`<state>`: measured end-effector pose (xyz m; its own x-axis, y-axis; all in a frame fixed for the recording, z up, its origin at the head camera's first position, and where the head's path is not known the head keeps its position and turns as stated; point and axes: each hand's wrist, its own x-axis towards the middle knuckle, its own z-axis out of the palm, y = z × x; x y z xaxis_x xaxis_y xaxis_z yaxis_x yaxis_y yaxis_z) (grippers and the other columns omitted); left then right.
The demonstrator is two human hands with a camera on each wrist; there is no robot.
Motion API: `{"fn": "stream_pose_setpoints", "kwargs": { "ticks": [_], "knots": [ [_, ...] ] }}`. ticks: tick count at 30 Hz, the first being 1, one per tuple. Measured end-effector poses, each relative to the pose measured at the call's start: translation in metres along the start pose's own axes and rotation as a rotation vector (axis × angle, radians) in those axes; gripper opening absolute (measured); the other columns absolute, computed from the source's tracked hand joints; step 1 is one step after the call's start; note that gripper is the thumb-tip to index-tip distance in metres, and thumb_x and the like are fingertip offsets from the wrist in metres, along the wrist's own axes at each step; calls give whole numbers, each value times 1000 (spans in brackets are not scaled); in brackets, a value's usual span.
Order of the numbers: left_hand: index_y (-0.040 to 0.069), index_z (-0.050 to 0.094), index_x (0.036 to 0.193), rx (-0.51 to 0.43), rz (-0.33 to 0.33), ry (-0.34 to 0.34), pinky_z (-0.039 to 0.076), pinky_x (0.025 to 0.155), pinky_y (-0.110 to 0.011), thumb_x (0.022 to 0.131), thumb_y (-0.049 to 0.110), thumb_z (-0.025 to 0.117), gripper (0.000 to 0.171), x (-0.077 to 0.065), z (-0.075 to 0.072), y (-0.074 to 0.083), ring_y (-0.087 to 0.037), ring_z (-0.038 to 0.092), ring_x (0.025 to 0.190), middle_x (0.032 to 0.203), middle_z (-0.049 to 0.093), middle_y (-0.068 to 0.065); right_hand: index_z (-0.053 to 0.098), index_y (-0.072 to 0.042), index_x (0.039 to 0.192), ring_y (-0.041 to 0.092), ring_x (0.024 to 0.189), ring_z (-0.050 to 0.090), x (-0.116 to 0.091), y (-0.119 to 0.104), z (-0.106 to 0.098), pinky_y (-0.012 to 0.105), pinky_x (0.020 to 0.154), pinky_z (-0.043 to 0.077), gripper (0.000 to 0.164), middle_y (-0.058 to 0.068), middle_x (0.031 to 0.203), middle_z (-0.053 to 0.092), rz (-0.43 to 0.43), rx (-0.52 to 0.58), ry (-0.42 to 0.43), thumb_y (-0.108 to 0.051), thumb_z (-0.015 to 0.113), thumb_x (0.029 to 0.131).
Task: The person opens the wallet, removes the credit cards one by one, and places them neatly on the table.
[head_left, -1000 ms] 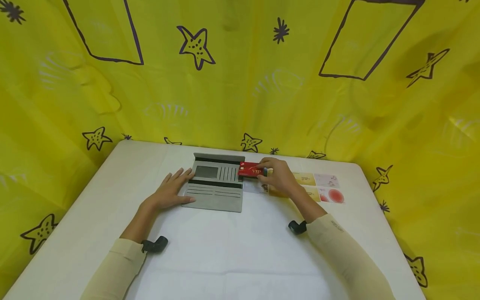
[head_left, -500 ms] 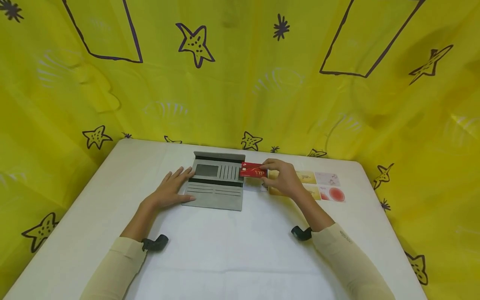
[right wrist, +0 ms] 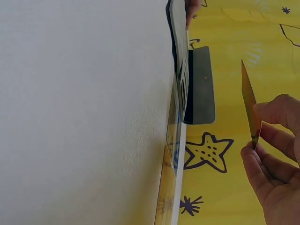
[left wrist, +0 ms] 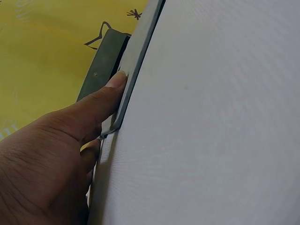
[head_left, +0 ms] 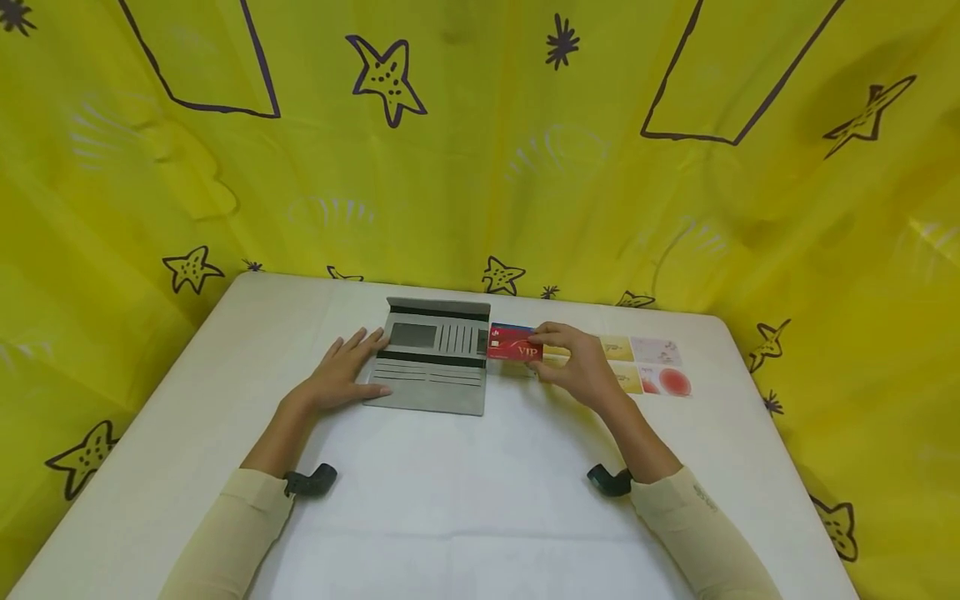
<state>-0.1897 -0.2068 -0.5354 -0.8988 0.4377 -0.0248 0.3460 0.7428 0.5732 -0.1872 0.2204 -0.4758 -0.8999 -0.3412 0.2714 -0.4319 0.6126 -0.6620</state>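
A grey wallet [head_left: 427, 398] lies unfolded on the table, with a dark window [head_left: 414, 335] and several slits in its upper part. My left hand [head_left: 337, 379] rests spread over its left edge; in the left wrist view the thumb [left wrist: 117, 79] presses on the lower panel. Just right of the wallet, my right hand [head_left: 576, 358] pinches a red VIP card [head_left: 510, 343] between thumb and fingers. A blue strip shows along the card's top edge. The right wrist view has the card [right wrist: 251, 105] nearly edge-on, raised above the table.
Several cards lie in two rows right of the wallet, partly behind my right hand: gold cards [head_left: 617, 348], a pale purple one [head_left: 657, 352] and one with a red disc [head_left: 675, 382]. A yellow curtain [head_left: 450, 183] hangs behind the white table [head_left: 450, 483].
My right hand has drawn the red card a little to the right, off the wallet's edge, and the blue strip has come into view. The left hand stays on the wallet.
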Motion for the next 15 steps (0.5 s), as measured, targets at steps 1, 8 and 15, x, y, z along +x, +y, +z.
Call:
{"fn": "stream_pose_setpoints", "kwargs": {
  "ticks": [1,8,15],
  "knots": [
    [3,36,162,-1,-1,1,-3,126,-60,91,45,80,94,0,0,0,-41,7,160,172,22,-19,79,-5,120,34,128,61,-1,0,0,57,106,50,34,8,128,70,1,4,2,-11,85,88],
    [4,36,163,-3,-2,7,-4,126,-60,91,45,80,94,1,1,0,-40,7,160,172,22,-19,79,-5,121,36,129,60,-10,-6,-1,57,106,51,34,9,130,70,8,10,18,-10,84,88],
    [5,35,164,11,-10,0,-5,126,-57,91,45,80,94,1,1,-3,-38,5,160,173,21,-16,79,-7,123,36,131,59,-20,-11,-1,59,106,50,35,9,132,69,30,18,11,-9,83,88]
  ]
}}
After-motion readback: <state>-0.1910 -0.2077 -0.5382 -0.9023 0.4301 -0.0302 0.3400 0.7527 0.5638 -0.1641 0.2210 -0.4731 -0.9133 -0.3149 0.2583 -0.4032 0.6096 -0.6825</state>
